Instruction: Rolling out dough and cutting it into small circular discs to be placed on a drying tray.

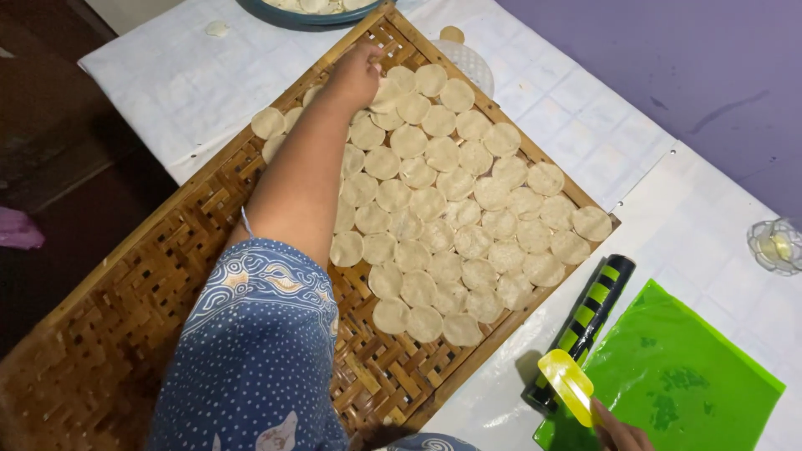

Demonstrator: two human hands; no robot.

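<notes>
Nearest the camera, at the bottom edge, the right hand (620, 433) shows only in part. Its fingers are closed on a small yellow plastic piece (566, 386), which rests at the corner of a green plastic sheet (685, 384) and just beside the near end of a black roller with green stripes (585, 321). The roller lies on the white-covered table (702, 225), its long axis running from the yellow piece up and away to the right, along the edge of the tray.

To the left, a blue patterned sleeve (251, 351) fills the lower frame, and the bare forearm stretches over a large woven bamboo tray (109, 326) set at a slant on the table.

The tray's far half is covered with thin, pale, round dough discs (443, 242), laid flat in close rows, many overlapping at their edges. They are much alike in size, off-white and matte.

Farther out, the left hand (357, 73) is at the tray's far corner, knuckles up, fingers curled down onto a disc at the top of the rows. Whether they pinch it or only press on it, I cannot tell. The discs spread from this hand toward the right and back toward the camera; the left hand is by far the nearer to them.

Beyond the tray sit a blue bowl rim (284, 18) and, at far right, a small glass dish (777, 245).
</notes>
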